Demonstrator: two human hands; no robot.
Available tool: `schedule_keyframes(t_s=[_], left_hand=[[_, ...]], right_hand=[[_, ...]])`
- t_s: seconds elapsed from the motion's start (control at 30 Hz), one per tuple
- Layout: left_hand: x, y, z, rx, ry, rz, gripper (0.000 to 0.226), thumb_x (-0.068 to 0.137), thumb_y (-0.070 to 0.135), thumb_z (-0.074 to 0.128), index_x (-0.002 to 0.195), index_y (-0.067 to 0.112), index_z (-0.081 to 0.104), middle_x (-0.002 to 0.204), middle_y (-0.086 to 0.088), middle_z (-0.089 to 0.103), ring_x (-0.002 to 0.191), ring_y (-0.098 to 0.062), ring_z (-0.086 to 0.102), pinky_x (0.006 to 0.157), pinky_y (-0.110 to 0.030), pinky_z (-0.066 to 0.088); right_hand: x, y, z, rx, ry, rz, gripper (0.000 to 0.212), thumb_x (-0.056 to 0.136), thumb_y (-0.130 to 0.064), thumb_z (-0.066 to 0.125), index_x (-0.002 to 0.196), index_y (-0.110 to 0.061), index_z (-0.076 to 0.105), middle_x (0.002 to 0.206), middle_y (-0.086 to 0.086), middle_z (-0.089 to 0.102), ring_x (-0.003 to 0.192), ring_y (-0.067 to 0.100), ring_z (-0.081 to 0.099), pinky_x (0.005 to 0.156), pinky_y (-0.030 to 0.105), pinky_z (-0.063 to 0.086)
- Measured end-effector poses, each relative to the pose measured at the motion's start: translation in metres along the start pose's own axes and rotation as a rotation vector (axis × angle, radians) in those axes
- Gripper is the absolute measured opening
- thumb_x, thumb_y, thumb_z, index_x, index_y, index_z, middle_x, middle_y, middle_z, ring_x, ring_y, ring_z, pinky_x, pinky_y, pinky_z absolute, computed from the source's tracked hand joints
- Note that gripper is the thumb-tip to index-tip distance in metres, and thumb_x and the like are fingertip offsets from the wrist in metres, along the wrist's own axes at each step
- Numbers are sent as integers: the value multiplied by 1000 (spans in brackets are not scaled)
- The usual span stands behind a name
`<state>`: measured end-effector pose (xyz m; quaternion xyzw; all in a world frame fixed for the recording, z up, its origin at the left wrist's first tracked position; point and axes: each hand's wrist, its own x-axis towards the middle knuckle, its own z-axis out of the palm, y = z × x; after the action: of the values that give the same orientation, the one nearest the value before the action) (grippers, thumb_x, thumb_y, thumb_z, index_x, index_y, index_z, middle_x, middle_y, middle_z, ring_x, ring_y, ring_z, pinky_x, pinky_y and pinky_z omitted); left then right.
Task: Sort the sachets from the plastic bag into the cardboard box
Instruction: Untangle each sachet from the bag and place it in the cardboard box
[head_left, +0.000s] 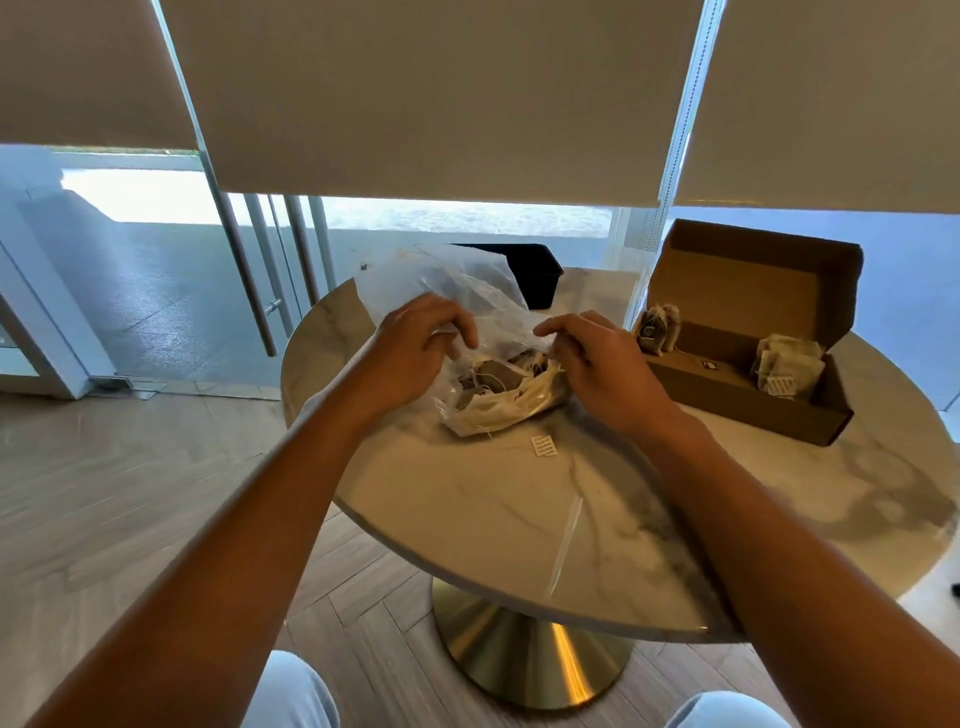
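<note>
A clear plastic bag (457, 291) lies on the round marble table (493, 493), its mouth facing me with several brown sachets (493, 382) and strings showing inside. My left hand (415, 348) pinches the bag's upper edge on the left. My right hand (597, 358) grips the edge on the right, so the mouth is spread between them. The open cardboard box (748, 384) stands at the right with its lid up. A bunch of sachets (787, 366) sits at its right end, and a few more sachets (660, 325) stand at its left end.
A small white paper tag (544, 447) lies on the table just in front of the bag. A thin clear plastic strip (566, 545) lies nearer me. A black chair back (535, 280) stands behind the table. My knees show below the table's near edge.
</note>
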<state>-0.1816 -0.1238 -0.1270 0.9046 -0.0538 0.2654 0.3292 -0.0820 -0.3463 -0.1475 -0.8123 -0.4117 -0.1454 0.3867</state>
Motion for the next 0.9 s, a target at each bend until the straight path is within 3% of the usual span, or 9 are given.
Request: schedule_keyframes(t_s=[0.13, 0.2, 0.27, 0.37, 0.47, 0.57, 0.67, 0.8, 0.9], left_hand=[[-1, -9, -7, 203, -137, 0, 33, 101, 15, 55, 128, 30, 64, 145, 4, 49, 128, -7, 45, 99, -6, 29], [-5, -16, -10, 273, -242, -45, 46, 99, 35, 58, 145, 36, 49, 156, 7, 37, 137, -13, 38, 108, -23, 32], [-11, -22, -10, 400, -297, -35, 60, 95, 54, 53, 151, 42, 37, 161, 9, 27, 143, -20, 32, 115, -39, 33], [-18, -22, -6, 463, -259, 1, 62, 95, 49, 59, 152, 41, 36, 158, 7, 29, 140, -21, 29, 114, -43, 33], [-21, -13, -3, 404, -42, 100, 47, 92, 41, 67, 138, 37, 57, 134, 3, 45, 122, -19, 34, 101, -35, 35], [-16, -3, 1, 402, 95, 169, 28, 93, 34, 68, 121, 32, 71, 106, 6, 47, 101, -11, 36, 86, -26, 31], [-12, 7, 6, 261, 26, 228, 22, 95, 24, 67, 116, 26, 74, 90, 10, 51, 80, -4, 47, 73, -11, 35], [-12, 7, 15, 234, 31, 288, 20, 96, 25, 65, 114, 22, 74, 98, 9, 68, 82, 6, 52, 75, -5, 35], [-10, -7, 19, 232, 54, 168, 19, 99, 29, 59, 113, 28, 72, 111, 8, 71, 96, 1, 50, 87, -16, 39]], right_hand=[[-8, 3, -7, -18, -51, -6, 38, 104, -18, 55, 143, -21, 58, 134, 0, 56, 110, 13, 58, 91, 14, 48], [-12, 12, -13, -84, -142, -37, 47, 103, -10, 55, 149, -21, 52, 144, 3, 52, 124, 15, 52, 100, 23, 46], [-14, 20, -15, -187, -231, -72, 58, 100, 2, 54, 153, -21, 47, 150, 4, 47, 132, 17, 46, 107, 21, 37], [-14, 22, -14, -210, -198, -83, 61, 96, 5, 59, 150, -23, 52, 149, 2, 50, 136, 24, 45, 113, 32, 39], [-17, 17, -14, -167, -7, -83, 44, 94, -7, 70, 133, -27, 67, 138, -2, 58, 129, 25, 48, 108, 49, 40], [-18, 3, -16, -112, 106, -110, 26, 94, -12, 72, 118, -22, 76, 121, 1, 62, 117, 25, 52, 98, 37, 39], [-19, -14, -15, 7, 82, -171, 20, 95, -8, 69, 113, -15, 77, 107, -1, 63, 88, 7, 58, 77, 14, 47], [-19, -24, -9, 63, 74, -208, 19, 98, -12, 68, 115, -14, 75, 99, -4, 70, 80, 1, 63, 72, 11, 50], [-14, -26, -2, 31, -46, -97, 25, 99, -24, 66, 123, -20, 72, 107, -9, 70, 89, -6, 61, 78, 6, 47]])
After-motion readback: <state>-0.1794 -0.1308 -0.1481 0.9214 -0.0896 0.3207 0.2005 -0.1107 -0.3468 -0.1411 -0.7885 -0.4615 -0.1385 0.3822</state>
